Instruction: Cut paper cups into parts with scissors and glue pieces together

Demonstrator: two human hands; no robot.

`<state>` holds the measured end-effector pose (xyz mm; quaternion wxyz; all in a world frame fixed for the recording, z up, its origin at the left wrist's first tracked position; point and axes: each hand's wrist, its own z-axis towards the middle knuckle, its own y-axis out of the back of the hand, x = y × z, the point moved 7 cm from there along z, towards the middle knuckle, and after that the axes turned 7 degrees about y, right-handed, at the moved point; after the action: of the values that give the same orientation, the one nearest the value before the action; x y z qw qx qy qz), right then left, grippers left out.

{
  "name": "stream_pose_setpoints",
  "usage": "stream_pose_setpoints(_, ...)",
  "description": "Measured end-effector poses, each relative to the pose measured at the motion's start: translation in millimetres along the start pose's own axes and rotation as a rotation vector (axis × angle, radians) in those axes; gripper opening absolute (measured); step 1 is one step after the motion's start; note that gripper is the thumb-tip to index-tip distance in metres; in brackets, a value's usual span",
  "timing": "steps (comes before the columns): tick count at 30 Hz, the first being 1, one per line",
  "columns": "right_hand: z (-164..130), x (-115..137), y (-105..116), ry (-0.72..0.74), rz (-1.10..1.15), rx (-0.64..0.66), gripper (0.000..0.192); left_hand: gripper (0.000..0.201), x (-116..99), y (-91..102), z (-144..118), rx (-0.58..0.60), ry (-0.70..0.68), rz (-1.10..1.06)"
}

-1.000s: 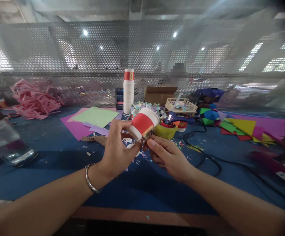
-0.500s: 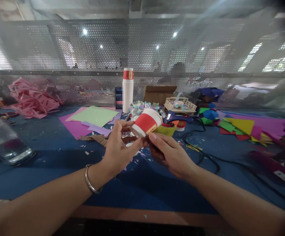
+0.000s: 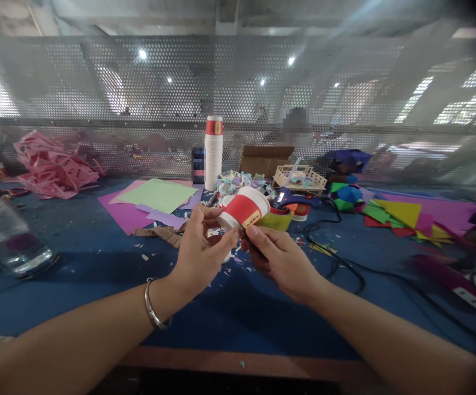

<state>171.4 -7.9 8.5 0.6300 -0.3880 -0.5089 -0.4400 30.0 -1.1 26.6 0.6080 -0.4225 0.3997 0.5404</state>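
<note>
Here, the left hand (image 3: 199,255) has its thumb and fingers closed on a red-and-white paper cup (image 3: 242,208), tilted between the 2 hands. The right hand (image 3: 283,260) curls inward, thumb near the cup's lower side; I can't tell whether it pinches anything. Beyond both hands stands a paper-cup stack (image 3: 214,162); a glue gun (image 3: 301,199) lies beyond the right.

The red-banded white cup (image 3: 241,209) is held midair, tilted rightward.
</note>
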Motion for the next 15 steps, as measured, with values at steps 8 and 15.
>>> stream_pose_setpoints(8,-0.1,-1.5,1.5,-0.003,-0.037,-0.014,0.052,0.034,6.7,-0.3,-1.7,0.003,0.028,-0.001)
stream_pose_setpoints(15,-1.2,5.7,2.3,0.041,-0.078,0.002,0.054,0.031,0.9,-3.7,-6.0,0.037,-0.028,-0.001)
